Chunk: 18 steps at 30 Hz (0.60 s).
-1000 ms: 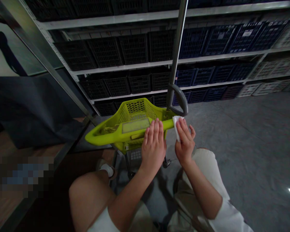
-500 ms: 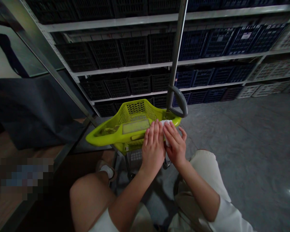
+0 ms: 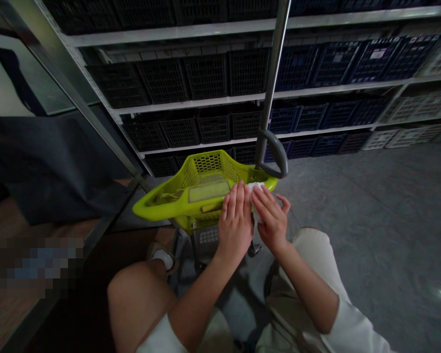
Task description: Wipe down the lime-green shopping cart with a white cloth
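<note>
A lime-green plastic basket (image 3: 176, 196) on a small wheeled frame stands in front of my knees. My left hand (image 3: 235, 223) lies flat on its near rim, fingers stretched out together. My right hand (image 3: 271, 218) presses a white cloth (image 3: 256, 188) against the rim's right end, right beside the left hand; most of the cloth is hidden under the fingers. A grey loop handle (image 3: 275, 154) on a metal pole (image 3: 275, 68) rises just behind the basket.
Metal shelving (image 3: 191, 105) with several dark and blue mesh crates fills the back; white crates (image 3: 415, 105) stand at the right. A slanted steel upright (image 3: 77, 103) runs on the left. Grey floor (image 3: 371, 211) stretches to the right. My bare knee (image 3: 132, 299) is below.
My right hand has slid left along the basket rim with the white cloth, from the rim's tip to beside my left hand. The left hand has stayed put.
</note>
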Each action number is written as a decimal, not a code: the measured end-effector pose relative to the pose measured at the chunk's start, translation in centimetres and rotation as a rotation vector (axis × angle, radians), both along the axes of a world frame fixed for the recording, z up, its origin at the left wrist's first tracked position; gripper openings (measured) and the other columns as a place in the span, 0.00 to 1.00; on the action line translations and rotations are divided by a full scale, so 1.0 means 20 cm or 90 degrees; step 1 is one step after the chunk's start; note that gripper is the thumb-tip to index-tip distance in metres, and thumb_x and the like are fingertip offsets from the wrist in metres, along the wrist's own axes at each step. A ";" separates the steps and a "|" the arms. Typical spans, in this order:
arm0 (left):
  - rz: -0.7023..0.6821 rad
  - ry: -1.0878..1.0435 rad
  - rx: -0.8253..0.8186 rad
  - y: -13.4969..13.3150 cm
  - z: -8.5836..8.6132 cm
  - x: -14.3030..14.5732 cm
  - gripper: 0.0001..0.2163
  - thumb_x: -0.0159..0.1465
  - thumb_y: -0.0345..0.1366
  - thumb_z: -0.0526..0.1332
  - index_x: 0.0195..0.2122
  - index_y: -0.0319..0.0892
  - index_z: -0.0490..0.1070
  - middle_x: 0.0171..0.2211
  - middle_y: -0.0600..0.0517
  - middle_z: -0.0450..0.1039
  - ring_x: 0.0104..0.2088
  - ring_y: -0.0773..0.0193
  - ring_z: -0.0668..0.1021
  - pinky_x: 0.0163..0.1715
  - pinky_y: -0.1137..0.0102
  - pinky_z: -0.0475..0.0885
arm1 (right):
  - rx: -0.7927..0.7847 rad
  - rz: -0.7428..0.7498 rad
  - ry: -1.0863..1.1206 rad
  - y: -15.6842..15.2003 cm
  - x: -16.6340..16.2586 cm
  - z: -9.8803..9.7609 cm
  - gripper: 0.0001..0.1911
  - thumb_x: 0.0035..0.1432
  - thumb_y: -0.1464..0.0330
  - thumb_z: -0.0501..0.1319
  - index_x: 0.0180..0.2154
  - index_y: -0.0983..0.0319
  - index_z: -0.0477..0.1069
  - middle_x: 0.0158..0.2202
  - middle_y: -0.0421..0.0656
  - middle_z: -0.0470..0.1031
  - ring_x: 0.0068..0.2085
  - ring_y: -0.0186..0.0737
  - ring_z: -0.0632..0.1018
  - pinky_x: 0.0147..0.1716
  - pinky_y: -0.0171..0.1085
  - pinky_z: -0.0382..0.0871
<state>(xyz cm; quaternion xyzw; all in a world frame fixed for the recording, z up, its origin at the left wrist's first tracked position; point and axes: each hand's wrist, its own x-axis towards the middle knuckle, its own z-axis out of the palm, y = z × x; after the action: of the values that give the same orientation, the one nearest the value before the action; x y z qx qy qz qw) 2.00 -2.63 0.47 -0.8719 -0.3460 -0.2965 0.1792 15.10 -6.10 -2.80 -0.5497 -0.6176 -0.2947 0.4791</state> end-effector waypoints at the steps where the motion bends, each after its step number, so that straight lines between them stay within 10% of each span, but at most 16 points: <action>1: 0.001 -0.002 0.001 0.00 0.00 0.00 0.30 0.69 0.32 0.52 0.71 0.32 0.49 0.72 0.41 0.49 0.72 0.52 0.55 0.70 0.57 0.54 | -0.012 0.014 -0.024 0.00 0.00 0.00 0.32 0.64 0.78 0.49 0.67 0.55 0.59 0.61 0.47 0.73 0.65 0.45 0.69 0.61 0.49 0.53; 18: -0.006 0.002 -0.036 0.00 0.02 -0.01 0.31 0.71 0.37 0.51 0.72 0.30 0.45 0.72 0.41 0.49 0.72 0.52 0.55 0.69 0.56 0.55 | 0.031 -0.075 0.041 0.02 0.03 -0.04 0.37 0.59 0.80 0.47 0.67 0.51 0.60 0.63 0.45 0.71 0.63 0.44 0.72 0.63 0.50 0.53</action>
<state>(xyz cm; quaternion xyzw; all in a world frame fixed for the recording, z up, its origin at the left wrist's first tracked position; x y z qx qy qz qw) 1.89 -2.57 0.90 -0.8788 -0.3498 -0.2859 0.1540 15.79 -5.66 -3.53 -0.5822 -0.5610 -0.3195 0.4942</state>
